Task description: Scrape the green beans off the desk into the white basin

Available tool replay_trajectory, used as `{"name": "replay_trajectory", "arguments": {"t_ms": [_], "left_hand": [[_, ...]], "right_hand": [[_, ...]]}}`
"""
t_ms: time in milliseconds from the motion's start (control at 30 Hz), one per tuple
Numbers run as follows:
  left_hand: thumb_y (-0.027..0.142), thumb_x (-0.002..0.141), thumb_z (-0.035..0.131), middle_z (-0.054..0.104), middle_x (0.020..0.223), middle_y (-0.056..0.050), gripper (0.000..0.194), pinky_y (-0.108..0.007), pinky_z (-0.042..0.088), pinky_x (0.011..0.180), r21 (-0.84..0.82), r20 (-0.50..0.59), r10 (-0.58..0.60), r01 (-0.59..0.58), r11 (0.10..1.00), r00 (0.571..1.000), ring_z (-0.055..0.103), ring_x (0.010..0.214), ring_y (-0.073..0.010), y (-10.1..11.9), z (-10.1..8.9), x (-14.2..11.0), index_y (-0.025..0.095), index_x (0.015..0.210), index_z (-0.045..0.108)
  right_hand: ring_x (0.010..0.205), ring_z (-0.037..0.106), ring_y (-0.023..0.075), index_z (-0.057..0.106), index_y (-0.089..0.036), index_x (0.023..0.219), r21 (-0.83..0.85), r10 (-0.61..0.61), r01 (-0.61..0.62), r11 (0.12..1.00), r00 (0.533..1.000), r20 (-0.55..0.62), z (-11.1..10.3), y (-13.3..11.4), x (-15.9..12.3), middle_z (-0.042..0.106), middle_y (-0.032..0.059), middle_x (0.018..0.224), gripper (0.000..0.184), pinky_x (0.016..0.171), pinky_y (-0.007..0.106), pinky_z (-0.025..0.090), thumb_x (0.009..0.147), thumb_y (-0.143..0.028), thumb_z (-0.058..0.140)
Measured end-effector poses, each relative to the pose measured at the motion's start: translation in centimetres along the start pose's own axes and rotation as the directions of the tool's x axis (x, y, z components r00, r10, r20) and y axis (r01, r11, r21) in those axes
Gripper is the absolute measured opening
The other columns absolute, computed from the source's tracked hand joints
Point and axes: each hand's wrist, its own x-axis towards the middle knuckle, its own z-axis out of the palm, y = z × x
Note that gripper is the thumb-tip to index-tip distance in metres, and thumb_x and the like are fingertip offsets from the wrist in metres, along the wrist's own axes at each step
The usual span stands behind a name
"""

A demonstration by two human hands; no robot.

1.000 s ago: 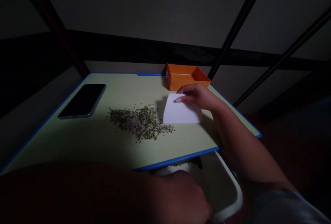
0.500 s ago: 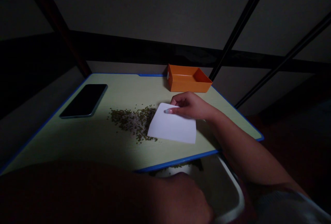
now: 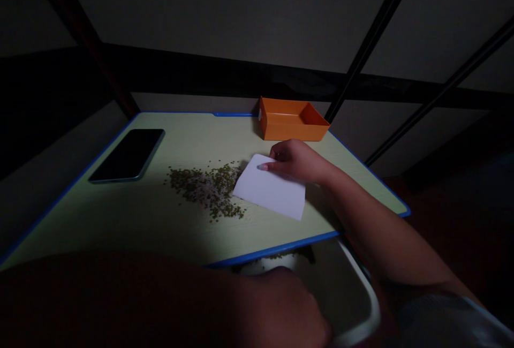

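Clock centred on the heap; light poor. Smartphone [image 3: 128, 155] at ten o'clock, flat on the blue-edged bench [image 3: 193, 139], screen dark, apart from the heap. Heap of small green seeds [image 3: 220, 182] mid-bench, loosely spread, whitish toward its middle, strays along the fringe. White paper sheet [image 3: 277, 193] at three o'clock, tilted, left corner at the heap's right fringe; cannot tell whether its lower edge meets the bench. Left hand [image 3: 287, 305] at five, low in shadow by the bin; fingers hidden, grip untold. Right hand [image 3: 293, 161] between two and three, thumb on the sheet's near face, other fingers behind: clamped on its upper part. Orange open-topped box [image 3: 295, 129] at two, just beyond the right hand. Pale-rimmed bin [image 3: 371, 297] at four, partly under the bench's front edge, green bits [image 3: 279, 255] inside. Risks, as judged: thin paper could buckle under pressure, letting seeds slip beneath; a quick flick could scatter strays; the knuckles could nudge the box; a sideways sweep over the front edge could miss the bin.
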Motion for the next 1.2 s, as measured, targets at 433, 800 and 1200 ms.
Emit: {"name": "replay_trajectory", "arguments": {"t_ms": [433,800,1200], "left_hand": [[0.020,0.071,0.067,0.060,0.057,-0.001,0.008,-0.028,0.042,0.047,0.121,-0.018,0.032,-0.030,0.992,0.999,0.053,0.046,-0.0155,0.0,-0.1,0.2,0.017,0.073,0.060],[0.020,0.072,0.067,0.062,0.060,-0.002,0.008,-0.028,0.039,0.044,0.127,-0.008,0.023,-0.022,0.992,1.000,0.055,0.047,-0.0168,0.3,-0.6,0.0,0.017,0.076,0.062],[0.020,0.067,0.072,0.063,0.059,-0.003,0.013,-0.030,0.039,0.045,0.109,0.010,0.015,-0.016,0.994,1.000,0.055,0.047,-0.0191,0.0,-0.1,0.3,0.016,0.073,0.062]], "right_hand": [[0.056,0.043,0.0102,0.057,-0.015,0.068,0.055,0.088,-0.080,0.995,0.982,-0.166,-2.9,1.8,-0.2,0.052,-0.0005,0.060,0.038,0.053,0.027,0.027,0.078,-0.050,0.068],[0.059,0.046,0.0116,0.064,-0.013,0.074,-0.153,0.098,-0.122,0.981,0.983,-0.156,-2.4,2.6,0.7,0.061,0.0055,0.072,0.034,0.055,0.028,0.031,0.078,-0.047,0.069],[0.061,0.048,0.0128,0.059,-0.016,0.075,0.063,0.067,-0.057,0.996,0.986,-0.156,-4.2,4.3,0.1,0.057,0.0015,0.066,0.042,0.054,0.027,0.031,0.073,-0.057,0.069]]}}
